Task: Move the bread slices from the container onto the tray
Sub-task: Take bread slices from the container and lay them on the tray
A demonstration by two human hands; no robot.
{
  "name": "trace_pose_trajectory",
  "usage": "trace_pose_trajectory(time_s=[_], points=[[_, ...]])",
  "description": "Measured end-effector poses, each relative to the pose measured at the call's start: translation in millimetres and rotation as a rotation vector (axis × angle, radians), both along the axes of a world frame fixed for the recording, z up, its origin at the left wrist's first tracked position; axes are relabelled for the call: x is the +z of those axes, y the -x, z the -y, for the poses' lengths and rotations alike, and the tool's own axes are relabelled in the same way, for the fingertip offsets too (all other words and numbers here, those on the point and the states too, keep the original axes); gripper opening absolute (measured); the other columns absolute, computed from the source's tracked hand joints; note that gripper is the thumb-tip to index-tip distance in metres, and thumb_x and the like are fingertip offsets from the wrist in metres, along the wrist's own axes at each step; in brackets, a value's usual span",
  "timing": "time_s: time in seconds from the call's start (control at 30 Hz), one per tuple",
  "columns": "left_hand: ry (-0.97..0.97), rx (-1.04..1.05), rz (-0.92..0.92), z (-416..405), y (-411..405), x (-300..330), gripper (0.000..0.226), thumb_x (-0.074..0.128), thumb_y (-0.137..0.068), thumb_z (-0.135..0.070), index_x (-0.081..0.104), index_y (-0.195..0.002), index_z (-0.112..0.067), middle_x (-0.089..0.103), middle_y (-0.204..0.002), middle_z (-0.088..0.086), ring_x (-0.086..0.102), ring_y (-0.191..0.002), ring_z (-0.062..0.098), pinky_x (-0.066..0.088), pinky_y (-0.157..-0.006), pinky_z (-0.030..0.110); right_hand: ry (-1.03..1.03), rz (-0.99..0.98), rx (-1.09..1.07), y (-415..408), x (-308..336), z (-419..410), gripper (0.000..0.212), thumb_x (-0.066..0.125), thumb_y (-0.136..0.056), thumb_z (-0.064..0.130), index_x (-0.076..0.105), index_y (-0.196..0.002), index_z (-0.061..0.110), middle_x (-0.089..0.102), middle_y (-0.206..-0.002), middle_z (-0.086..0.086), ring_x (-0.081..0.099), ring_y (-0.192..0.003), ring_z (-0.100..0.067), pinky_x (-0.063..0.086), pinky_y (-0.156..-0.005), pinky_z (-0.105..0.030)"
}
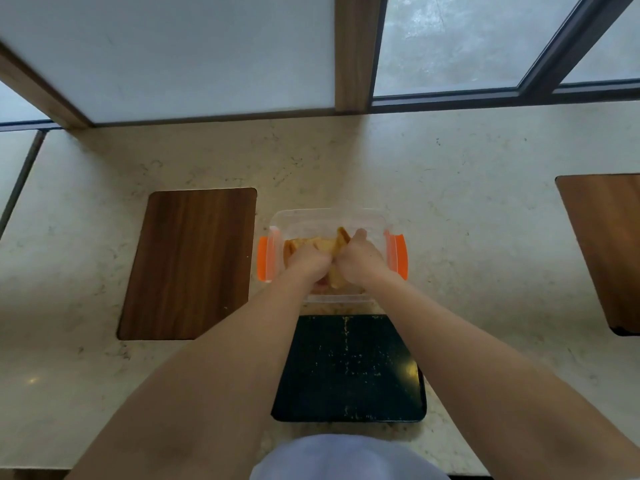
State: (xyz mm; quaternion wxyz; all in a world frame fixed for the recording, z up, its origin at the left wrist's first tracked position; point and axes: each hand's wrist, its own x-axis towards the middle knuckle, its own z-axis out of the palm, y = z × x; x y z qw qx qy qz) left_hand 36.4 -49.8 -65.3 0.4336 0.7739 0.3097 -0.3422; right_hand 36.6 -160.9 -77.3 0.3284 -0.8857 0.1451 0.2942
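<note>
Left hand (309,264) is down inside the container, fingers curled and closed around bread slices (337,245); exact finger contact is hidden by the back of the hand. Right hand (360,261) is in there too, just beside the left, knuckles nearly touching, also curled onto the bread, with its thumb sticking up toward the far wall. One slice stands tilted up on edge between the two hands, crust corner poking above them. More toasted-looking slices lie flat at the left end of the container, partly under the left hand. How many slices in total: cannot tell.

Container (325,216) is a clear plastic box, lid off, with orange clip latches on its left and right short sides. It sits on the worktop (467,237) straight ahead of the person.

Baking tray (349,368) is dark, rectangular, directly on the near side of the container and almost touching its near edge. Both forearms cross above it. Only crumbs and specks on its surface, no slices on it yet.

Worktop is pale marbled stone. A dark wooden board (188,263) lies flush on it left of the container, near but apart. A second wooden board (604,247) sits well off to the right, cut by the frame edge. Frosted window panes (460,39) with wood and dark frames run along the far edge.
</note>
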Motion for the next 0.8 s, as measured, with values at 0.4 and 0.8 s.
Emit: trace_pose_trajectory(time_s=[0.4,0.8], points=[[0.065,0.055,0.083,5.4,-5.3,2.2,0.008,0.053,-0.097,-0.01,0.06,-0.098,-0.009,0.068,-0.089,0.013,0.068,-0.076,0.026,0.051,-0.035,0.025,0.177,0.078,0.206,0.7,-8.8,-3.3,0.054,0.063,-0.09,0.034,0.035,-0.132,0.013,0.059,-0.09,-0.005,0.059,-0.072,-0.021,0.047,-0.056,-0.034],[0.149,-0.032,0.441,-43.3,40.9,76.5,0.023,0.06,-0.089,-0.019,0.056,-0.112,-0.015,0.066,-0.103,0.008,0.07,-0.088,0.023,0.064,-0.07,0.036,-0.076,0.472,0.058,63.5,123.1,29.3,0.02,0.054,-0.092,0.011,0.049,-0.106,0.023,0.056,-0.082,0.011,0.061,-0.064,-0.014,0.046,-0.052,-0.026]])
